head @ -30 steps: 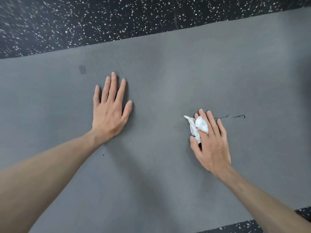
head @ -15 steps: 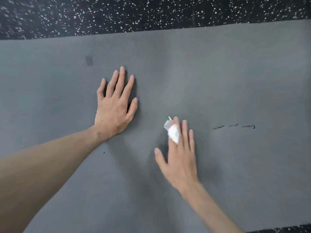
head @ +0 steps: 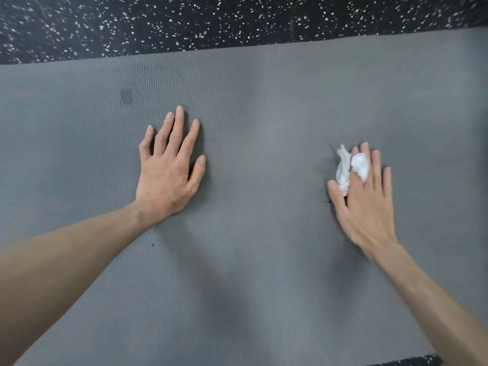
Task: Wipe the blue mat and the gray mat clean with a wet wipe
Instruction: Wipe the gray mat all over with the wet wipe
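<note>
The gray mat [head: 264, 114] fills most of the head view. My left hand [head: 169, 175] rests flat on it left of centre, fingers straight and spread. Over on the right, my right hand [head: 364, 204] presses a crumpled white wet wipe [head: 346, 167] onto the mat with straight fingers; part of the wipe lies over one finger and sticks out on the thumb side. A bit of a black mark [head: 328, 201] shows beside the right thumb. A dark smudge [head: 126, 95] sits beyond my left hand. The blue mat is out of view.
Black speckled floor [head: 237, 19] runs along the mat's far edge, and a strip of it shows at the bottom right [head: 406, 361]. A tiny black speck [head: 152, 244] lies on the mat near my left forearm.
My right hand swept the wipe left toward the left hand, then back right, and now covers the black marks that showed to its right. The left hand stayed planted.
</note>
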